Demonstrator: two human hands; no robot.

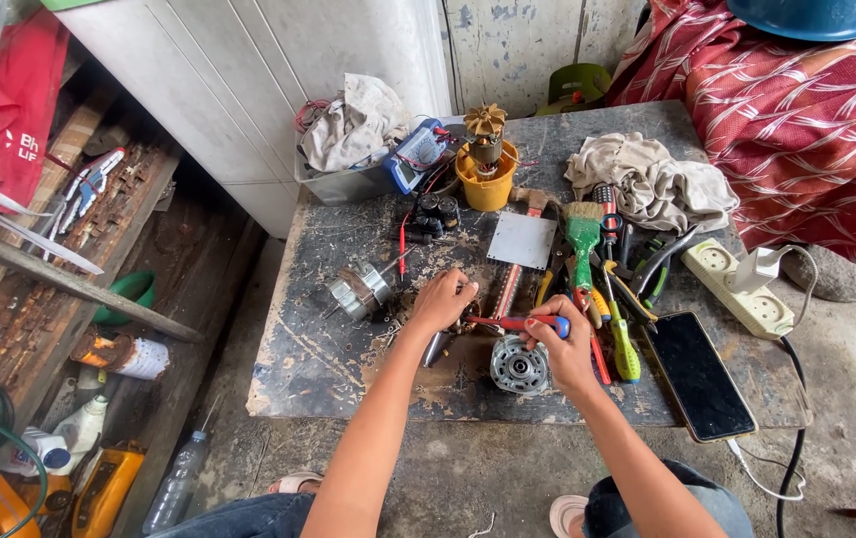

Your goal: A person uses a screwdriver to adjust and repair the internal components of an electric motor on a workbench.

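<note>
My right hand grips a red-and-blue handled screwdriver, whose shaft points left toward my left hand. The left hand is closed on a small metal part at the screwdriver's tip; the part itself is mostly hidden by the fingers. Just below the hands lies a round metal motor housing on the worn dark tabletop. A second silver motor piece sits to the left of my left hand.
A pile of hand tools with a green brush, a metal plate, a yellow cup holding a motor rotor, a multimeter, rags, a black phone and a power strip crowd the table. Bottles and clutter lie on the floor at left.
</note>
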